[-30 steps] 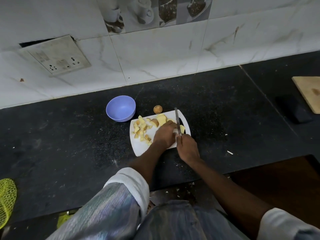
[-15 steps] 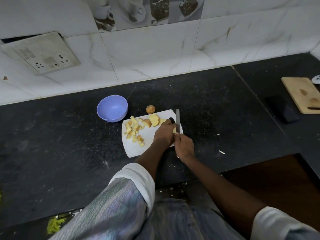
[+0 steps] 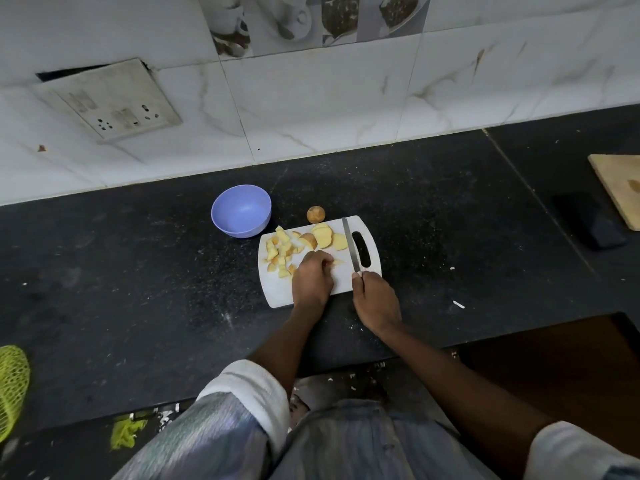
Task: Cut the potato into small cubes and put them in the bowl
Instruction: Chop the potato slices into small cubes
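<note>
A white cutting board (image 3: 346, 285) lies on the black counter. Several yellow potato cubes (image 3: 281, 252) are heaped on its left half, and a few larger potato slices (image 3: 325, 238) lie at its far edge. My left hand (image 3: 311, 277) rests on the board with curled fingers on a small potato piece (image 3: 336, 261). My right hand (image 3: 375, 299) grips the handle of a knife (image 3: 350, 244), whose blade points away from me beside the board's handle slot. An empty purple bowl (image 3: 241, 210) stands left of the board's far corner.
A small whole potato (image 3: 316, 214) sits just beyond the board. A wooden board (image 3: 620, 188) and a dark object (image 3: 592, 220) lie at the far right. A green mesh item (image 3: 12, 382) is at the left edge. A tiled wall with a socket plate (image 3: 110, 102) backs the counter.
The knife has moved to the right, away from my left hand, and now lies over the board's right side. My left hand has shifted slightly left with a small piece under its fingers.
</note>
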